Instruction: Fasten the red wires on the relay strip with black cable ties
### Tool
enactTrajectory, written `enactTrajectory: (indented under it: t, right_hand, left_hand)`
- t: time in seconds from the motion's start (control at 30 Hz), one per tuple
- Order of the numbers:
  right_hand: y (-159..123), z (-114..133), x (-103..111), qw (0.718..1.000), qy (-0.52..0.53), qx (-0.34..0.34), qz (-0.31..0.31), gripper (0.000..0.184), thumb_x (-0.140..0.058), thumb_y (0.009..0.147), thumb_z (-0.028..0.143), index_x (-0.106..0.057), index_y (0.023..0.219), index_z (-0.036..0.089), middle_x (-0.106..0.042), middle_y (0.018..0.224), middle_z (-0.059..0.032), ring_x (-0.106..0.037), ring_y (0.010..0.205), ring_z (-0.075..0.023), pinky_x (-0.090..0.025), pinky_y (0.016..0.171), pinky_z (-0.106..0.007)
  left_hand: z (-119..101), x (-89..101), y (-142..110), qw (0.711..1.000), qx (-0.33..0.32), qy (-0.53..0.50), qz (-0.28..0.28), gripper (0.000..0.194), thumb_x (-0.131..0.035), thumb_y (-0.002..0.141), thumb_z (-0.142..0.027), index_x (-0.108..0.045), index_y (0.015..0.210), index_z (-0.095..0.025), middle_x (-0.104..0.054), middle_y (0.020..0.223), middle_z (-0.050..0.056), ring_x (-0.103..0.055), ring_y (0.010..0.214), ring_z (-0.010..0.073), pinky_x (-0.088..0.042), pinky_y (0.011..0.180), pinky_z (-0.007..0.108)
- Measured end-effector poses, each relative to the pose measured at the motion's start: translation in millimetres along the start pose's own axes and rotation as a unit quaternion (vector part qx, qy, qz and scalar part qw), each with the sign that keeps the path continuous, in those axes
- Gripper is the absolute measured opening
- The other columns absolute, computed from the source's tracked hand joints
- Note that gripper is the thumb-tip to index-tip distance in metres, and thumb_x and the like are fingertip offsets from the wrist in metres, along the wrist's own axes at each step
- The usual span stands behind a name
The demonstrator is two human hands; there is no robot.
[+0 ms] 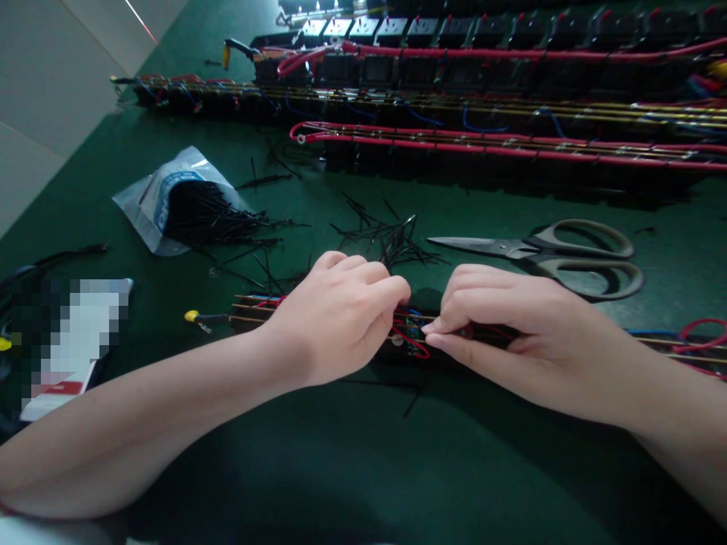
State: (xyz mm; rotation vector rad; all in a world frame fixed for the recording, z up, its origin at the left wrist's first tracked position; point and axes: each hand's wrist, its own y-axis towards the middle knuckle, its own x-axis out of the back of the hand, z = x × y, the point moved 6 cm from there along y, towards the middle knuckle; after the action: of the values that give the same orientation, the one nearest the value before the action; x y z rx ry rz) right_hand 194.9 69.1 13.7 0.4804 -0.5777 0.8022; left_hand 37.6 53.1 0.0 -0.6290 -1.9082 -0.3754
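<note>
A long black wired strip [409, 350] with brass-coloured rods and red and blue wires lies across the green table under both hands. My left hand [346, 322] is over its left part, fingers curled down and closed; what they grip is hidden behind the knuckles. Just to the right, my right hand [511, 333] is closed in a pinch, thumb and forefinger pressed together at the rods and wires. Anything between those fingertips is too small to make out. A yellow-capped cable end [193, 316] sticks out at the strip's left end.
Beyond the hands lie scissors [511, 247] and a loose pile of black cable ties [391, 235]. An opened plastic bag [164, 197] spills more ties. At the back stand several wired socket strips [482, 57] with red cables. A partly blurred white package [85, 341] is at left.
</note>
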Motion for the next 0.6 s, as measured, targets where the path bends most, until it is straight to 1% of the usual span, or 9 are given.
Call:
enactTrajectory:
  t: [0.1, 0.23, 0.33, 0.4, 0.5, 0.6]
  right_hand:
    - [0.2, -2.4, -0.2, 1.0, -0.019, -0.011, -0.005, 0.02, -0.064, 0.102, 0.027, -0.076, 0.087, 0.023, -0.073, 0.08, -0.003, -0.066, 0.073, -0.0173, -0.051, 0.066, -0.032]
    - [0.2, -5.2, -0.7, 0.999, -0.036, -0.02, -0.011, 0.018, -0.066, 0.1, 0.024, -0.079, 0.088, 0.023, -0.074, 0.083, -0.0035, -0.068, 0.077, -0.0177, -0.051, 0.066, -0.031]
    - [-0.1, -6.9, -2.7, 0.999, -0.041, -0.017, -0.013, 0.017, -0.066, 0.099, 0.024, -0.079, 0.088, 0.023, -0.074, 0.083, -0.003, -0.068, 0.076, -0.0171, -0.051, 0.066, -0.03]
    - [-0.6, -8.7, -4.4, 0.999, -0.04, -0.013, -0.017, 0.017, -0.066, 0.099, 0.025, -0.079, 0.088, 0.024, -0.074, 0.084, -0.0029, -0.067, 0.075, -0.0168, -0.05, 0.065, -0.03]
    - [-1.3, -10.8, -4.9, 0.999, -0.039, -0.006, -0.03, 0.019, -0.064, 0.1, 0.028, -0.079, 0.089, 0.026, -0.073, 0.083, -0.0037, -0.067, 0.075, -0.0176, -0.05, 0.064, -0.031]
    - [-0.3, -11.2, -4.0, 0.999, -0.04, -0.013, -0.02, 0.017, -0.065, 0.1, 0.027, -0.08, 0.091, 0.026, -0.075, 0.085, -0.0052, -0.068, 0.075, -0.0185, -0.051, 0.063, -0.032]
  left_hand:
    - [0.5, -0.9, 0.8, 0.999, 0.002, -0.016, 0.031, 0.042, -0.032, 0.108, -0.019, -0.073, 0.119, -0.022, -0.075, 0.111, 0.005, -0.064, 0.103, 0.0249, -0.04, 0.094, 0.045]
    - [0.9, -2.0, 2.9, 0.997, 0.019, -0.034, 0.074, 0.044, -0.03, 0.107, -0.02, -0.073, 0.12, -0.023, -0.074, 0.116, 0.005, -0.063, 0.108, 0.0257, -0.041, 0.096, 0.046]
    - [0.3, -3.0, 4.4, 0.995, 0.032, -0.029, 0.091, 0.043, -0.029, 0.106, -0.021, -0.071, 0.117, -0.022, -0.072, 0.116, 0.005, -0.062, 0.108, 0.0258, -0.041, 0.096, 0.046]
    - [0.1, -3.9, 5.1, 0.994, 0.039, -0.016, 0.098, 0.04, -0.029, 0.105, -0.022, -0.069, 0.112, -0.021, -0.071, 0.112, 0.005, -0.062, 0.106, 0.0256, -0.042, 0.093, 0.045]
    - [0.5, -3.8, 5.8, 0.994, 0.049, 0.008, 0.098, 0.034, -0.031, 0.104, -0.023, -0.064, 0.104, -0.02, -0.069, 0.106, 0.005, -0.061, 0.103, 0.0251, -0.041, 0.092, 0.045]
    - [2.3, -2.8, 6.1, 0.994, 0.06, 0.006, 0.095, 0.032, -0.03, 0.105, -0.023, -0.062, 0.105, -0.02, -0.07, 0.108, 0.006, -0.062, 0.104, 0.0243, -0.041, 0.093, 0.044]
